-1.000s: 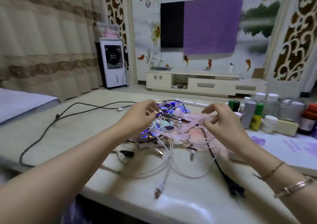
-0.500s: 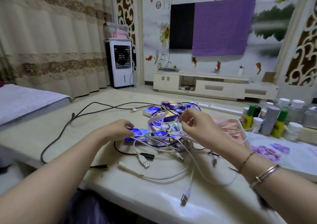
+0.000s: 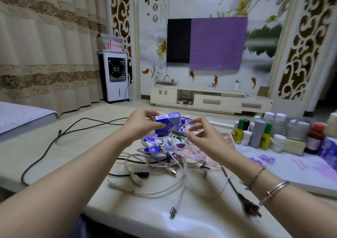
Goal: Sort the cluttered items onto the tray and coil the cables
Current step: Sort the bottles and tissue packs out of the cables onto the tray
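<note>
While the cables [image 3: 169, 157] lay tangled nearest me on the table [image 3: 54, 146], my left hand [image 3: 138, 124] pinched a blue pack [image 3: 167, 123] just above that tangle, its long axis running left to right. My right hand [image 3: 202, 137] hovered beside the pack's right end, fingers loosely curled, empty. The tray [image 3: 300, 172] lay right of the tangle, so the right hand was nearer.

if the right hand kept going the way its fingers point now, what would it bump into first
Most likely the blue rectangular tissue pack held up in the left hand. The right hand has loosely curled fingers aimed leftward at it, holding nothing. Depth is unclear from a single view, so it may pass just in front.
</note>
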{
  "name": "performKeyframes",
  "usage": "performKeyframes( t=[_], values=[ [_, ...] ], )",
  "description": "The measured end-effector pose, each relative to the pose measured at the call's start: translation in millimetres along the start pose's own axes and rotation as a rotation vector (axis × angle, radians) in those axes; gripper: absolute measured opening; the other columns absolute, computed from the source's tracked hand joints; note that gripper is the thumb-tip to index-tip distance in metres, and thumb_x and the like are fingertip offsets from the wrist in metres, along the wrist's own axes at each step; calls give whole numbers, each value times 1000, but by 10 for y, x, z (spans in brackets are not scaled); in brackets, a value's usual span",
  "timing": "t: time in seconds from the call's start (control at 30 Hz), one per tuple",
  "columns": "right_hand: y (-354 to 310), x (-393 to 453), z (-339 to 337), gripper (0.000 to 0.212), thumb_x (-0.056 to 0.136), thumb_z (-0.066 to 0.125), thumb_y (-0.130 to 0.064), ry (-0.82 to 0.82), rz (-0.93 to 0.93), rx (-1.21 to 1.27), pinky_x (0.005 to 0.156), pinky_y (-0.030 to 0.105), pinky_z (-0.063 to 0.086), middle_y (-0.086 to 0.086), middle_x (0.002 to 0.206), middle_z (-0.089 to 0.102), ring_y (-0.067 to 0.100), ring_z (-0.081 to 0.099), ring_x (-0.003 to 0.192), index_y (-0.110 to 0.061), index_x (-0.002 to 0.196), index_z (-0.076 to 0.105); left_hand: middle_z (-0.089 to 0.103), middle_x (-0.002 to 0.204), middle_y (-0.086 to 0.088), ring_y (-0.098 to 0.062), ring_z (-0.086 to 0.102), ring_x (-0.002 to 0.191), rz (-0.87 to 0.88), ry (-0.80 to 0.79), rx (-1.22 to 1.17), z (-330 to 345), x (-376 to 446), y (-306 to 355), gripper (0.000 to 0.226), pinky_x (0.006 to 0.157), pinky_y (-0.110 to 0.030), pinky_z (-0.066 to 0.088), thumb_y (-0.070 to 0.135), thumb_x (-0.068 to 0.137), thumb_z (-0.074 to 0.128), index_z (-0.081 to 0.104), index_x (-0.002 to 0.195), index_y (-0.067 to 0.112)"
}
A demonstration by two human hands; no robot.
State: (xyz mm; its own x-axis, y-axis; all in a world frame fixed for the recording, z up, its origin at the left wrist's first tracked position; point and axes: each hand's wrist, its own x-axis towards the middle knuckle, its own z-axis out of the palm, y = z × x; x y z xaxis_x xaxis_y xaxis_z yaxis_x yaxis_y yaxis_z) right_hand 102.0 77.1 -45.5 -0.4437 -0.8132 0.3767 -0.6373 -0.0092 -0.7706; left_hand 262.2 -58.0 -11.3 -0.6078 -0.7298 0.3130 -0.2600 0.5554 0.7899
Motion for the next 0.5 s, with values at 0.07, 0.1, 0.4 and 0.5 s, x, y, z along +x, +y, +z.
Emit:
performKeyframes(
  t=[0.07,0.1,0.4,0.5],
  values=[
    [54,-89,-261,42,87,65,-33,24,34,98,68,26,51,-8,114,58,11,65,86,-28,125,46,70,82,-7,-13,58,71,58,-106,-56,253,-35,267,14,62,-23,43,16,75,77,75,88,20],
    [80,-151,-401,45,88,64,-32,27,36,128,67,23,51,-10,117,57,10,66,87,-30,129,45,71,80,-5,-13,59,72,89,-157,-51,397,-54,374,13,62,-24,43,16,75,77,75,88,20],
    [724,-826,-1781,11,88,64,-6,183,118,98,63,14,49,2,91,69,3,65,76,-12,95,58,66,103,-6,-17,66,91,171,-389,-162,1834,-159,1291,32,71,-29,56,10,82,71,61,112,13],
    [962,-1081,-2150,11,90,63,-12,261,219,180,64,19,49,-2,91,72,7,67,81,-17,98,58,63,109,-8,-20,66,93,168,-463,-203,2300,-222,1529,38,67,-33,61,2,82,69,55,116,10]
  ],
)
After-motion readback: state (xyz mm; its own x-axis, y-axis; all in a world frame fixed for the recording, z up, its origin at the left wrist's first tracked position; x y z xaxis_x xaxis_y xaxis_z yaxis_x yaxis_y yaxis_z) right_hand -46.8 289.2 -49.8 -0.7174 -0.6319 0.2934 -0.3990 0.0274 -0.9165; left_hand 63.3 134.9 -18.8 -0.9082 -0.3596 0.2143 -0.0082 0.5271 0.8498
